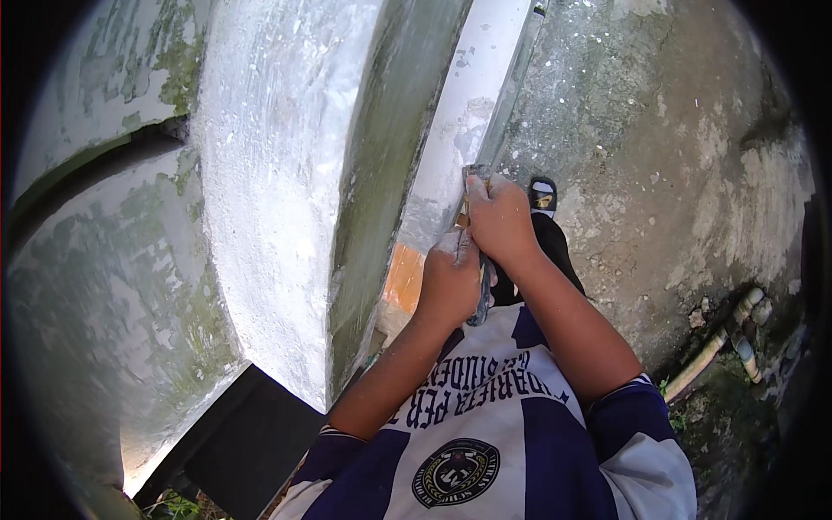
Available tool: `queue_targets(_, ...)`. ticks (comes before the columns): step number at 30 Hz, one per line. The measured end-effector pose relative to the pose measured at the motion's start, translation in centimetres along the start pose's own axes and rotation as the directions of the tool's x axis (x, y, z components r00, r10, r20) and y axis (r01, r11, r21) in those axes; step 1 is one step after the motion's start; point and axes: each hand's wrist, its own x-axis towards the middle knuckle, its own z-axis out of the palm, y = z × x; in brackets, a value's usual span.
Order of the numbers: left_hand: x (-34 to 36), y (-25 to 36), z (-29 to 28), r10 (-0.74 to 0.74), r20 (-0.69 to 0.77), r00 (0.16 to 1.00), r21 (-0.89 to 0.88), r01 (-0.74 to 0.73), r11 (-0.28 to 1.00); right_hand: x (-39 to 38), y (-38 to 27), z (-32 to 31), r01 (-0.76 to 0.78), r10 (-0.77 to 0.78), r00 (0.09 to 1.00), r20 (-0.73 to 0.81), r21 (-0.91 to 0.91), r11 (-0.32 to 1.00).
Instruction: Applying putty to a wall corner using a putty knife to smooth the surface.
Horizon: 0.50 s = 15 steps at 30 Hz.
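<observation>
Both of my hands are close together at the lower end of a white-coated ledge (459,108). My right hand (501,217), dusty with white powder, is closed with its thumb on top, near a small dark flat edge. Just below and to the left, my left hand (452,269) is closed as well, its thumb whitened. A narrow dark-grey tool (483,299) shows beneath the left hand, against my shirt. A small yellowish-brown piece (463,220) shows between the hands. My fingers hide most of what they grip, so its exact kind is unclear.
A thick white-coated curved wall (269,173) with a greenish side stands to the left. Weathered concrete floor (633,147) spreads to the right. My sandalled foot (543,198) is beside the ledge. Pipes (715,342) lie at the right, and a dark opening (260,433) is at lower left.
</observation>
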Motion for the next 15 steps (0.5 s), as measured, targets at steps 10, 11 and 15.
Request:
queue_targets(10,0.2,-0.6,-0.1,-0.139,0.054,0.989,-0.169,0.146,0.975,0.0,-0.1,0.1,0.01,-0.007,0.999,0.043,-0.075,0.997)
queue_targets(11,0.3,-0.2,0.0,-0.175,0.05,0.983,-0.195,0.182,0.964,0.1,-0.2,0.0,0.015,-0.011,0.999,0.047,-0.091,0.996)
queue_targets(15,2.0,0.9,-0.6,-0.225,0.106,0.969,-0.212,0.243,0.947,1.9,-2.0,-0.5,0.025,-0.02,0.999,0.049,-0.095,0.995)
